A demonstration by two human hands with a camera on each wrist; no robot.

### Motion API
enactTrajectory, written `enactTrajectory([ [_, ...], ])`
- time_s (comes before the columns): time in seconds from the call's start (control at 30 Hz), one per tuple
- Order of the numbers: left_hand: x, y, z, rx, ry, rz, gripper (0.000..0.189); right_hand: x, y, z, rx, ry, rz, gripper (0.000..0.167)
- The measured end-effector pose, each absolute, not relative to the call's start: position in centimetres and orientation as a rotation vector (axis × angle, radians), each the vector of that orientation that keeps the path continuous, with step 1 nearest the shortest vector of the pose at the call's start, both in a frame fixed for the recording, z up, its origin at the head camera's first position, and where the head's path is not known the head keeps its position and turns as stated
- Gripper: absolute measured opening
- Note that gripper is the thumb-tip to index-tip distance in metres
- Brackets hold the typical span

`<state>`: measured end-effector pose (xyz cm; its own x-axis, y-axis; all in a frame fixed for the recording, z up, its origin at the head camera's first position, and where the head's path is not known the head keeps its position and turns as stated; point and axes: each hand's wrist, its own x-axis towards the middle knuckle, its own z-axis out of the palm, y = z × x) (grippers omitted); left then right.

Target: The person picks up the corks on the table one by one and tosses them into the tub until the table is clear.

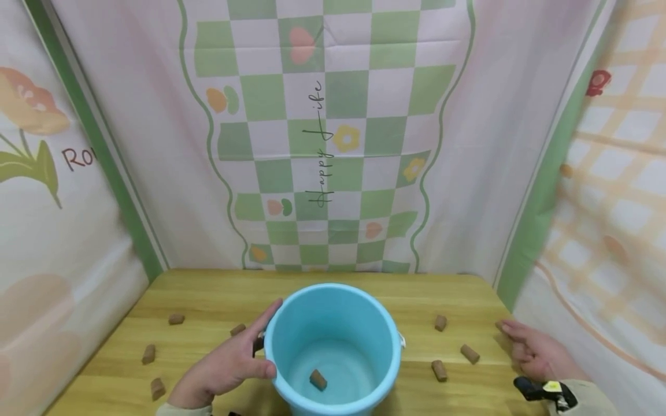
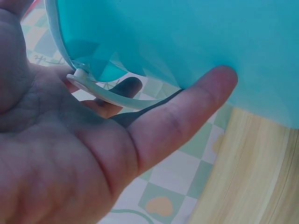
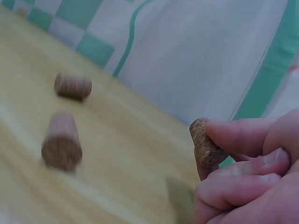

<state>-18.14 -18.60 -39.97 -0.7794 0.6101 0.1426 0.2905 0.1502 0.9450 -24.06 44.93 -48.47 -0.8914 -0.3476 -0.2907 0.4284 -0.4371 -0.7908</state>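
A light-blue plastic bucket stands at the front middle of the wooden table, one cork lying on its bottom. My left hand grips the bucket's left side, thumb at the rim. In the left wrist view its fingers lie along the blue wall, near the white handle. Off to the right, my right hand pinches another cork between thumb and forefinger, above the table's right edge. The other fingers of that hand are curled into the palm.
Three corks, among them one nearest the right hand, lie on the table right of the bucket. Several more, such as one at the far left, are scattered on the left. Printed curtains close in the back and sides.
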Motion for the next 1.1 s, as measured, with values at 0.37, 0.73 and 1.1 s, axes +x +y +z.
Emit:
enactTrajectory([
  [0.37,-18.1,-18.8,-39.9,0.888,2.188,1.658,0.102,-24.5,39.5,-42.4,-0.237,1.527,-2.446,0.032],
  [0.73,-18.2,-18.8,-40.1,0.836,2.196,1.639,0.1,-23.0,33.2,-36.1,-0.337,1.729,-2.331,0.031],
  [1.1,-18.2,-18.6,-40.0,0.825,2.179,1.643,0.1,-20.5,28.5,-32.1,-0.307,2.0,-2.132,0.024],
])
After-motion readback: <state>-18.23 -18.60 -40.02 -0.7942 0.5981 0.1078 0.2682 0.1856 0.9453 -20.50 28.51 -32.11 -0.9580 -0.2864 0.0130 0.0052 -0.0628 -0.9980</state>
